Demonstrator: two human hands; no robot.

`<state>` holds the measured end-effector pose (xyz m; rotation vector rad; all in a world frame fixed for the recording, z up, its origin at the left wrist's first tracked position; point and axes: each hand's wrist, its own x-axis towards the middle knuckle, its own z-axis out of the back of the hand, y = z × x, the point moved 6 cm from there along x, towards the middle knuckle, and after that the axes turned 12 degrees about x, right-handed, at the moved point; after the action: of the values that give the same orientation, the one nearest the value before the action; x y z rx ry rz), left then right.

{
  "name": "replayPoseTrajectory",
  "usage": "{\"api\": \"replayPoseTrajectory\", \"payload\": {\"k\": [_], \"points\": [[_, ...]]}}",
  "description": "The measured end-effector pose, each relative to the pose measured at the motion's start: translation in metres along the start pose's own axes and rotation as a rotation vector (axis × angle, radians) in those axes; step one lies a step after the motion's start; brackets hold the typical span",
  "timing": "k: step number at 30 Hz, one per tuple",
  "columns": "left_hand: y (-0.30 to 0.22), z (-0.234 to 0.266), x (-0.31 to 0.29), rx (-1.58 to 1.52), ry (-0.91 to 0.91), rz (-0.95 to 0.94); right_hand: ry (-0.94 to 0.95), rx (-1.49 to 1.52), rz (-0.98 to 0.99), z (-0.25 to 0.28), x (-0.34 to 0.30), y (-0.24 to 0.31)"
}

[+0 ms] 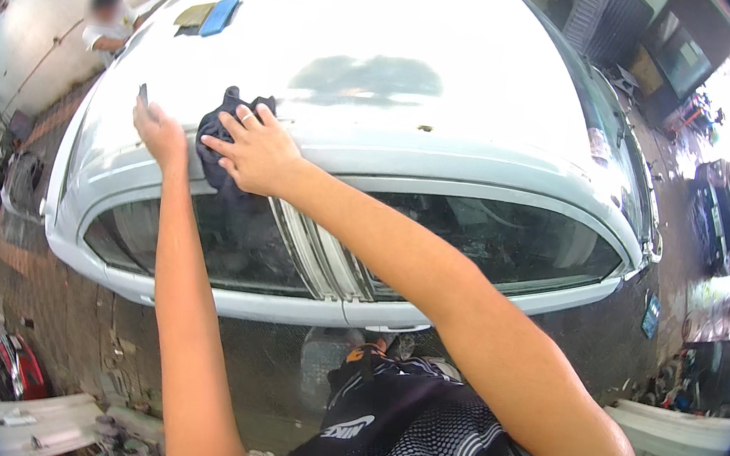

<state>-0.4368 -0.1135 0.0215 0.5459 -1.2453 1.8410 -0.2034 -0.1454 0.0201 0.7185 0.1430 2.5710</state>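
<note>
A white car's roof (337,6) with grey patches spreads out in front of me. My right hand (257,153) presses a crumpled black cloth (221,119) against the roof's near edge, above the side windows, fingers spread over it. Just to its left, my left hand (160,132) is closed round a thin dark flat piece (143,95) that stands up past the fingers. Its kind is too small to make out. Farther back on the roof lie a blue pad (219,17) and, beside it, an olive-brown one (192,16).
Another person (110,22) stands across the car at the far left. Below the windows, a grey container (325,364) is on the floor by my feet. Car parts, including a red one (20,365), sit at the lower left. A dark vehicle part (718,217) stands at the right.
</note>
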Motion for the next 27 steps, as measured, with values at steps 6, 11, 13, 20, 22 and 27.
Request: {"api": "replayPoseTrajectory", "payload": {"k": [6,11,13,20,22,27], "points": [[0.004,0.018,0.003,-0.002,0.046,0.036,0.076,-0.101,-0.427,0.071,-0.003,-0.129],[-0.017,0.014,-0.005,-0.08,0.053,-0.008,-0.011,-0.204,-0.739,0.168,-0.167,-0.314],[-0.022,0.012,-0.008,-0.087,0.063,-0.042,0.035,-0.212,-1.093,0.202,-0.244,-0.366],[-0.027,0.014,-0.011,-0.166,0.054,-0.01,0.132,-0.233,-0.959,0.189,-0.242,-0.349],[-0.028,0.017,-0.01,-0.17,0.058,0.009,0.111,-0.221,-0.734,0.159,-0.176,-0.311],[-0.026,0.021,-0.008,-0.194,0.056,0.071,0.073,-0.181,-0.392,0.061,0.016,-0.192]]}}
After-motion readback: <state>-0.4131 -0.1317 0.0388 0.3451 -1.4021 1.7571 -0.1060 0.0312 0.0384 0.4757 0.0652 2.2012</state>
